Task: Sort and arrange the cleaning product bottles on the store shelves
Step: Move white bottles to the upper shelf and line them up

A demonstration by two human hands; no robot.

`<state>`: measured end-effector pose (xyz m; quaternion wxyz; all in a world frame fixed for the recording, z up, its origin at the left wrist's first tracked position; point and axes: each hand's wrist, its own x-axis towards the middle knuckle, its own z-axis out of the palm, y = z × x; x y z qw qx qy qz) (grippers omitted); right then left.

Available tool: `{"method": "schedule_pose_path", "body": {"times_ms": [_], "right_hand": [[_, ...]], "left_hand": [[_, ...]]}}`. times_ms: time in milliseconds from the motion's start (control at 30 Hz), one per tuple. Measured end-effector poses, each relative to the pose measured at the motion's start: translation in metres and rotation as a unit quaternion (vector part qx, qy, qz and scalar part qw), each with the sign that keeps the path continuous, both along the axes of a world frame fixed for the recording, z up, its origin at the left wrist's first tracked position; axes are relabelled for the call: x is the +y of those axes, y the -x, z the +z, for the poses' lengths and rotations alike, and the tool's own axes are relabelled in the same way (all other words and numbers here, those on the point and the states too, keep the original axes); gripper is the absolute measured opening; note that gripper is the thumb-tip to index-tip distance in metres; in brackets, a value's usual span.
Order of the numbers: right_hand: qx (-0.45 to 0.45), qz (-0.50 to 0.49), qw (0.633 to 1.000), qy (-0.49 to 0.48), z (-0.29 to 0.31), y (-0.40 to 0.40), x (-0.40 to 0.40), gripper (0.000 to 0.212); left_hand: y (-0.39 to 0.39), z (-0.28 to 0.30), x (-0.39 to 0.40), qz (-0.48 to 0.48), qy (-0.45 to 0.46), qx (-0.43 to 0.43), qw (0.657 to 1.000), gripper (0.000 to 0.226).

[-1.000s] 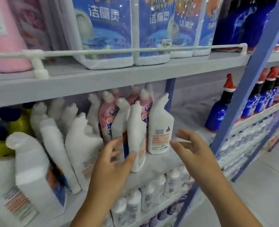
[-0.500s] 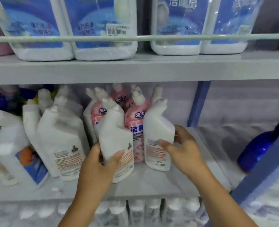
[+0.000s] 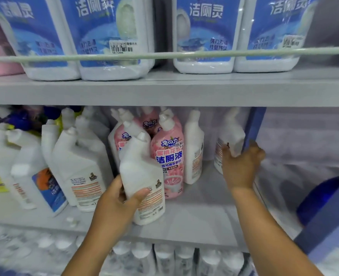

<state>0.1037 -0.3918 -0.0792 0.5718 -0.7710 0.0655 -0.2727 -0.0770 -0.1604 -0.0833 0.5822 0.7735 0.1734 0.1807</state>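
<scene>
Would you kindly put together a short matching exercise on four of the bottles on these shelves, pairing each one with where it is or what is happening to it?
Things:
1. white bottle at the front
2. white bottle by the blue post
3. pink bottle
4. large blue-label bottles

States:
A. stands on the middle shelf, no hand on it
B. gripped by the left hand
C. on the upper shelf, behind the rail
D. held by the right hand

Pairs: 1-B, 2-D, 3-A, 4-C
</scene>
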Motion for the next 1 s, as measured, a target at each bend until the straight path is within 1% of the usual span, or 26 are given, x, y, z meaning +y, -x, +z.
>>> {"method": "schedule_pose_path", "body": {"times_ms": [33, 67, 100, 133, 167, 200, 233, 267, 300, 333, 400, 467, 533, 600, 700, 800, 833, 867, 900, 933, 967, 1000], "right_hand": [[-0.015, 0.017, 1.000, -0.006, 0.002, 0.017, 0.003, 0.044], [-0.032, 0.074, 0.996, -0.029, 0.005, 0.037, 0.006, 0.036], [-0.025, 0.171, 0.984, -0.048, 0.007, 0.054, 0.008, 0.030], [0.002, 0.292, 0.955, -0.056, 0.011, 0.070, 0.011, 0.034], [0.045, 0.403, 0.913, -0.049, 0.012, 0.079, 0.013, 0.043], [0.082, 0.473, 0.876, -0.042, 0.012, 0.084, 0.014, 0.052], [0.105, 0.496, 0.862, -0.030, 0.012, 0.083, 0.015, 0.057], [0.114, 0.487, 0.865, -0.024, 0.014, 0.083, 0.016, 0.057], [0.117, 0.466, 0.877, -0.013, 0.014, 0.082, 0.017, 0.053], [0.113, 0.439, 0.891, -0.005, 0.015, 0.081, 0.018, 0.050], [0.084, 0.374, 0.924, 0.017, 0.015, 0.081, 0.016, 0.046], [0.040, 0.271, 0.962, -0.009, 0.019, 0.080, 0.008, 0.044], [0.021, 0.177, 0.984, -0.018, 0.026, 0.072, -0.008, 0.041], [0.038, 0.117, 0.992, 0.021, 0.031, 0.060, -0.021, 0.036], [0.048, 0.048, 0.996, 0.058, 0.023, 0.042, -0.031, 0.041], [0.081, 0.020, 0.994, 0.067, 0.015, 0.035, -0.030, 0.046], [0.075, 0.000, 0.995, 0.068, 0.014, 0.037, -0.028, 0.048], [0.046, -0.033, 0.996, 0.074, 0.014, 0.043, -0.024, 0.051], [-0.013, -0.066, 0.995, 0.078, 0.013, 0.051, -0.017, 0.052], [-0.077, -0.080, 0.990, 0.082, 0.013, 0.063, -0.005, 0.049], [-0.124, -0.055, 0.988, 0.070, 0.014, 0.075, 0.011, 0.041], [-0.132, 0.006, 0.990, 0.046, 0.015, 0.083, 0.027, 0.036]], "left_hand": [[-0.001, 0.001, -0.002, -0.007, 0.005, -0.004, 1.000, 0.034], [-0.003, 0.002, -0.006, -0.018, 0.014, -0.005, 1.000, 0.033], [-0.007, 0.003, -0.011, -0.035, 0.024, -0.003, 0.999, 0.032], [-0.011, 0.005, -0.017, -0.057, 0.031, -0.001, 0.998, 0.032], [-0.017, 0.006, -0.023, -0.083, 0.032, 0.000, 0.996, 0.032], [-0.021, 0.008, -0.029, -0.113, 0.027, 0.003, 0.993, 0.032], [-0.025, 0.011, -0.034, -0.143, 0.012, 0.005, 0.990, 0.034], [-0.028, 0.013, -0.036, -0.164, -0.008, 0.001, 0.986, 0.035], [-0.028, 0.016, -0.036, -0.172, -0.025, -0.013, 0.985, 0.034], [-0.028, 0.020, -0.032, -0.158, -0.035, -0.039, 0.986, 0.033], [-0.023, 0.027, -0.016, -0.078, -0.057, -0.119, 0.988, 0.028], [-0.020, 0.035, 0.003, 0.021, -0.105, -0.189, 0.976, 0.028], [-0.025, 0.035, 0.021, 0.060, -0.135, -0.209, 0.967, 0.036], [-0.035, 0.029, 0.030, 0.055, -0.120, -0.187, 0.974, 0.044], [-0.047, 0.016, 0.030, 0.056, -0.126, -0.142, 0.980, 0.056], [-0.054, 0.006, 0.036, 0.057, -0.145, -0.142, 0.978, 0.058], [-0.055, 0.003, 0.039, 0.051, -0.147, -0.143, 0.977, 0.057], [-0.057, -0.001, 0.043, 0.042, -0.143, -0.137, 0.979, 0.057], [-0.058, -0.004, 0.046, 0.035, -0.135, -0.129, 0.982, 0.057], [-0.058, -0.007, 0.048, 0.032, -0.126, -0.121, 0.984, 0.057], [-0.058, -0.008, 0.049, 0.031, -0.119, -0.117, 0.985, 0.057], [-0.059, -0.009, 0.050, 0.031, -0.116, -0.116, 0.986, 0.056]]}}
